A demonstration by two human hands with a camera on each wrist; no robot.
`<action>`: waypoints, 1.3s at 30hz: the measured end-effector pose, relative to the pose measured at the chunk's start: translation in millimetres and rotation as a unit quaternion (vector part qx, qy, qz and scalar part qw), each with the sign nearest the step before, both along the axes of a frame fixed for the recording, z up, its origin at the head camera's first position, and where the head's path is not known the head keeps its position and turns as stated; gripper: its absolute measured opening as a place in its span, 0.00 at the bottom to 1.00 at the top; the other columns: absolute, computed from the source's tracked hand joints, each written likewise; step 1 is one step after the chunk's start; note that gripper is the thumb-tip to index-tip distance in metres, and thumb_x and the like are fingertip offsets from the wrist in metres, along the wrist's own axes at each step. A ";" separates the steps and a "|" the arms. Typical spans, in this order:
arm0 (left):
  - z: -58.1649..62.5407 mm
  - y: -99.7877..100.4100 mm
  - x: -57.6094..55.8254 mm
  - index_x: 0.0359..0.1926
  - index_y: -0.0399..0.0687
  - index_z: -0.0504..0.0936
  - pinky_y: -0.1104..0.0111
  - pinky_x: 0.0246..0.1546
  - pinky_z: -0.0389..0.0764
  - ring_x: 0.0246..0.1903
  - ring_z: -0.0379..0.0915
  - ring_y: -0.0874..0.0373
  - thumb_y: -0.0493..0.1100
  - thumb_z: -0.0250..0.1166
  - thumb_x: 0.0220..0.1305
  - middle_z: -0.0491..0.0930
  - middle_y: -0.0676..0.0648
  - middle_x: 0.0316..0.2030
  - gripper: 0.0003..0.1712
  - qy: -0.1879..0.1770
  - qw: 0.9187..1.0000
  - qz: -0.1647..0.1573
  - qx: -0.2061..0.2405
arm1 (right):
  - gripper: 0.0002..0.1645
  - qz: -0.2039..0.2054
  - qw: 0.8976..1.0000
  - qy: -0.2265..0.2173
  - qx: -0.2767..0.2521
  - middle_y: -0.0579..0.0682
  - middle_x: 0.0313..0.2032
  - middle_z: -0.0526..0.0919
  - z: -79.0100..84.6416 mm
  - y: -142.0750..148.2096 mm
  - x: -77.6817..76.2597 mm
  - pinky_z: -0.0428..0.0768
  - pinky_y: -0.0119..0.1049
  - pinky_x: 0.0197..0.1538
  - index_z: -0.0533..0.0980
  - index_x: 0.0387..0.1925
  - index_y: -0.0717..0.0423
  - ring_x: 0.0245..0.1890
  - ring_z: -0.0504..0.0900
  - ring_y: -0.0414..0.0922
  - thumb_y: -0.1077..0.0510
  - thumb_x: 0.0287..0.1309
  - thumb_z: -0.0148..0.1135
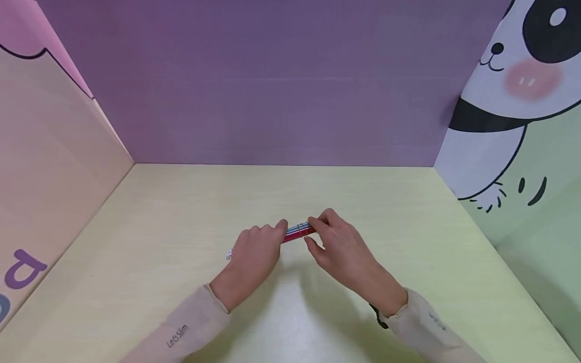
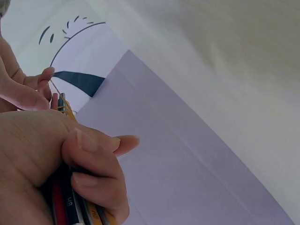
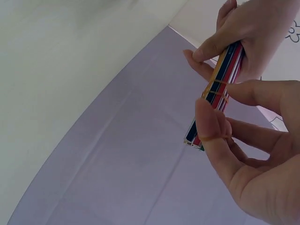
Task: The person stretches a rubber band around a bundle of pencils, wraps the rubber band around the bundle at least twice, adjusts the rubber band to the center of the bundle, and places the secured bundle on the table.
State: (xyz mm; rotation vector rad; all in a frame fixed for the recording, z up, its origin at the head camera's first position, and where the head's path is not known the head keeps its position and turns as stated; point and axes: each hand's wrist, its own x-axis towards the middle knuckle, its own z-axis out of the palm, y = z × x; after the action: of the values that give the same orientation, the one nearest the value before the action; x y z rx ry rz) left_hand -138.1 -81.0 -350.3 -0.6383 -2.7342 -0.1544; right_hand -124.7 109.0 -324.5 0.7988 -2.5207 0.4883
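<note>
A bundle of pencils [image 1: 297, 233], red, dark blue and yellow among them, is held slightly tilted above the table. My left hand [image 1: 256, 252] grips it with curled fingers; the pencils [image 2: 69, 206] pass through the fist. Around the bundle's right part runs a thin yellowish rubber band [image 3: 216, 93], wound more than once. My right hand [image 1: 342, 249] is at that end, its thumb and fingers curled about the band. In the left wrist view, a strand stretches from the bundle to the right fingertips [image 2: 47, 77].
A pale wooden table [image 1: 181, 201] lies beneath both hands. Behind it stands a purple wall panel [image 1: 281, 91]. Side panels close it off: a pinkish one [image 1: 54, 151] at left and a green one with a panda drawing [image 1: 535, 166] at right.
</note>
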 end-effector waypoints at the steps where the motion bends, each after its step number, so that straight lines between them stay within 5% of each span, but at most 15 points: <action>1: 0.9 -0.6 -0.4 0.36 0.44 0.73 0.70 0.10 0.65 0.11 0.62 0.57 0.28 0.69 0.54 0.74 0.46 0.15 0.14 -0.002 1.000 0.001 0.001 | 0.14 0.003 1.000 0.005 -0.008 0.51 0.36 0.76 -0.3 -0.4 0.5 0.74 0.28 0.27 0.82 0.43 0.62 0.24 0.72 0.39 0.63 0.54 0.72; 10: 1.4 -23.5 -19.6 0.34 0.43 0.77 0.65 0.14 0.71 0.15 0.67 0.55 0.29 0.67 0.58 0.79 0.45 0.21 0.09 -0.058 0.998 0.016 -0.009 | 0.04 0.040 0.982 0.144 -0.117 0.48 0.28 0.81 14.4 1.9 6.5 0.76 0.31 0.23 0.80 0.27 0.58 0.23 0.77 0.39 0.67 0.52 0.69; 13: 3.5 -26.8 -22.7 0.34 0.44 0.77 0.67 0.14 0.70 0.15 0.66 0.56 0.30 0.67 0.59 0.77 0.48 0.19 0.08 -0.073 0.997 -0.021 -0.002 | 0.04 0.047 0.987 0.096 -0.122 0.48 0.34 0.82 19.3 11.1 -1.6 0.79 0.34 0.32 0.82 0.34 0.58 0.32 0.80 0.41 0.63 0.56 0.69; 16: 7.9 -23.5 -19.1 0.34 0.46 0.75 0.69 0.14 0.66 0.14 0.62 0.59 0.31 0.66 0.60 0.72 0.52 0.16 0.09 -0.071 0.994 -0.083 0.013 | 0.11 0.071 0.990 -0.034 -0.115 0.45 0.45 0.82 18.8 23.9 -15.7 0.80 0.39 0.47 0.81 0.46 0.54 0.47 0.79 0.42 0.56 0.63 0.67; 18: 10.1 -20.0 -15.6 0.33 0.47 0.73 0.71 0.14 0.63 0.14 0.59 0.61 0.31 0.66 0.59 0.68 0.54 0.14 0.10 -0.059 0.992 -0.113 0.016 | 0.12 0.104 0.975 -0.149 -0.126 0.42 0.47 0.83 16.8 32.5 -25.1 0.80 0.40 0.53 0.80 0.49 0.50 0.50 0.80 0.40 0.52 0.66 0.65; 22: 13.1 -14.4 -8.9 0.31 0.48 0.70 0.73 0.13 0.58 0.13 0.53 0.62 0.30 0.67 0.58 0.63 0.55 0.12 0.13 -0.031 0.991 -0.128 0.007 | 0.08 0.174 0.900 -0.348 -0.198 0.47 0.40 0.87 12.5 44.1 -37.4 0.84 0.41 0.48 0.83 0.45 0.50 0.40 0.86 0.45 0.53 0.66 0.65; 25: 14.0 -11.3 -4.6 0.30 0.49 0.70 0.73 0.13 0.57 0.13 0.51 0.62 0.30 0.67 0.57 0.62 0.54 0.12 0.14 -0.016 0.992 -0.125 -0.009 | 0.08 0.192 0.852 -0.419 -0.250 0.55 0.36 0.87 8.5 45.4 -40.2 0.85 0.46 0.44 0.85 0.43 0.53 0.35 0.86 0.53 0.57 0.64 0.67; 29: 12.8 -9.2 1.5 0.29 0.48 0.73 0.73 0.12 0.55 0.13 0.49 0.62 0.30 0.68 0.55 0.61 0.55 0.11 0.13 -0.009 0.991 -0.129 -0.022 | 0.10 0.206 0.820 -0.463 -0.265 0.58 0.34 0.87 -1.0 35.2 -40.2 0.83 0.55 0.46 0.86 0.44 0.52 0.37 0.84 0.61 0.57 0.62 0.69; 33: 9.5 -7.1 3.0 0.26 0.47 0.73 0.74 0.13 0.52 0.13 0.46 0.63 0.29 0.68 0.54 0.60 0.55 0.11 0.12 -0.002 0.990 -0.140 -0.023 | 0.10 0.206 0.811 -0.479 -0.264 0.57 0.34 0.88 -6.7 27.2 -38.8 0.81 0.61 0.47 0.86 0.45 0.52 0.39 0.82 0.68 0.57 0.61 0.70; 39: 11.6 -7.5 -3.9 0.28 0.47 0.73 0.74 0.12 0.56 0.12 0.52 0.63 0.38 0.71 0.59 0.63 0.55 0.13 0.13 -0.018 0.988 -0.152 0.017 | 0.11 0.171 0.824 -0.464 -0.276 0.58 0.32 0.87 -0.5 34.4 -40.4 0.82 0.61 0.42 0.86 0.44 0.51 0.33 0.82 0.65 0.56 0.59 0.71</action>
State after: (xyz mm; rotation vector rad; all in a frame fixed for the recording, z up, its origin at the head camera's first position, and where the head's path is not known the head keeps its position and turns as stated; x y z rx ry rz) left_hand -142.0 -88.5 -338.7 -1.0503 -2.6454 -0.2857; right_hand -165.1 143.4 -325.0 0.8991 -2.7211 2.0467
